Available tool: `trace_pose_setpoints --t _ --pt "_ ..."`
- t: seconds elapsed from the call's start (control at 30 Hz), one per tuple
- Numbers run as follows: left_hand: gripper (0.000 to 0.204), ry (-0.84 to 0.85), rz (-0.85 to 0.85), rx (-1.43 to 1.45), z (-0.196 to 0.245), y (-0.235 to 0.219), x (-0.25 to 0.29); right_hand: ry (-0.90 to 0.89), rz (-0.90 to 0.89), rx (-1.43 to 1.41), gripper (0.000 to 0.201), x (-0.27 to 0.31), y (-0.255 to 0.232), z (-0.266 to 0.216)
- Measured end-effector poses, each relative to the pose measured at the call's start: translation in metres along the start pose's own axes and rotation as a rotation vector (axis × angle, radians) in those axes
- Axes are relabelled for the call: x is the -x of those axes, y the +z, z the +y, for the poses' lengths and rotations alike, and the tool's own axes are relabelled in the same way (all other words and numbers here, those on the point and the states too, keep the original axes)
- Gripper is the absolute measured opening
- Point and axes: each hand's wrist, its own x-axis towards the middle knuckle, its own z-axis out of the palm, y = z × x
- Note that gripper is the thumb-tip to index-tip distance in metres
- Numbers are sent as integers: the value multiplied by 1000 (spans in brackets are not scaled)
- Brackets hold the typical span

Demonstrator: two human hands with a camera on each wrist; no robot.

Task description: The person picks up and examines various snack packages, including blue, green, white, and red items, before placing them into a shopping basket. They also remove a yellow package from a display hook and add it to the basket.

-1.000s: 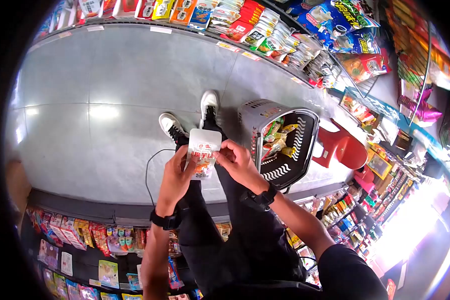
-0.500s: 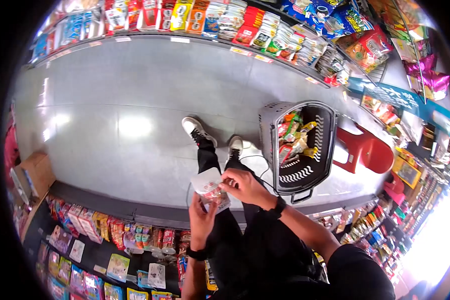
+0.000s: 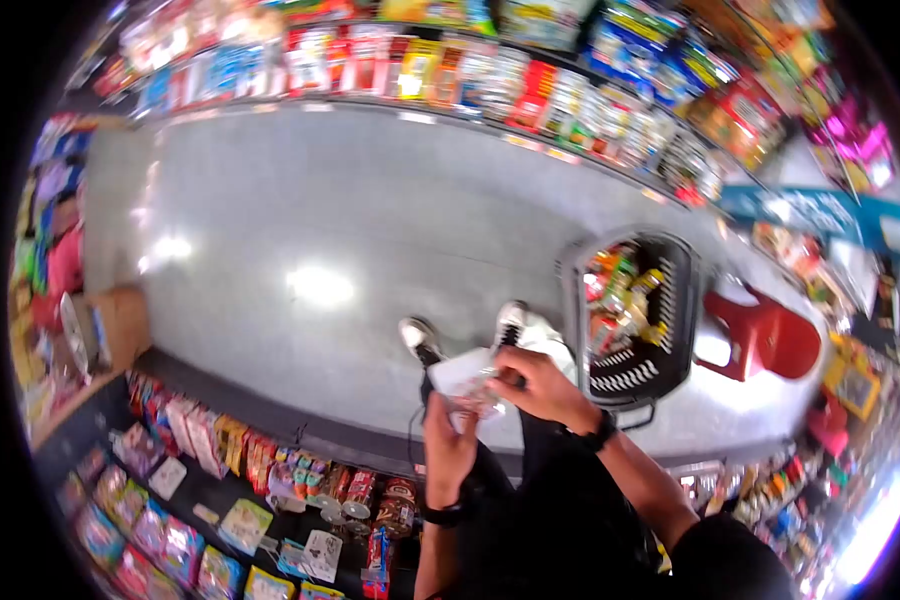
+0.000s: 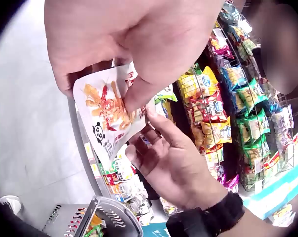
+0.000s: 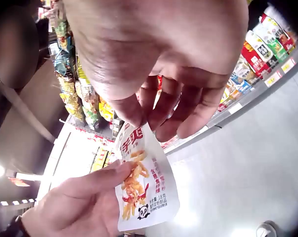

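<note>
A small white snack packet (image 3: pixel 460 375) with red lettering is held between both hands above the legs. My left hand (image 3: pixel 448 455) grips its lower part, thumb across the printed food picture (image 4: pixel 107 106). At the top end, my right hand (image 3: pixel 545 388) pinches the packet's edge between thumb and fingers, right beside the red characters (image 5: pixel 132 140). In the right wrist view the packet's lower half, with a panda mark (image 5: pixel 144 212), hangs free below the left thumb. Part of the packet's top edge is hidden behind the right fingers.
A grey and black shopping basket (image 3: pixel 682 320) holding several snack packets (image 3: pixel 625 300) stands on the floor to the right. Beyond it is a red stool (image 3: pixel 775 335). Shelves of packaged snacks line the far side (image 3: pixel 420 70) and near side (image 3: pixel 250 525). A cardboard box (image 3: pixel 120 325) stands at left.
The head view has swung, so hands, packet and basket now appear farther right and lower. The packet has tilted flatter in that view. Both hands keep hold of it.
</note>
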Motion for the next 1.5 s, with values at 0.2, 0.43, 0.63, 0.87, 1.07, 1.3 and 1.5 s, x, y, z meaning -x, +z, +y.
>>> trace_pose_setpoints --t 0.2,0.43,0.63,0.87,1.07,1.3,1.5 --pt "19 -13 -56 -77 0 -40 13 192 -12 -154 26 19 55 28" --pt "21 -229 57 187 -59 -112 34 172 -207 -56 31 -25 142 15" --pt "44 -474 102 623 -66 -153 18 21 -161 -25 31 -58 186 9" --pt "26 -204 -174 188 -30 -147 -46 157 -28 -224 36 -64 142 13" --pt "29 -178 -140 81 -17 -65 -83 218 170 -238 41 -61 40 58" --pt "51 -180 139 134 -26 50 -109 -14 777 -423 12 -108 -239 162" --pt "51 -301 -32 218 -15 167 -158 418 445 712 25 -123 -438 368"
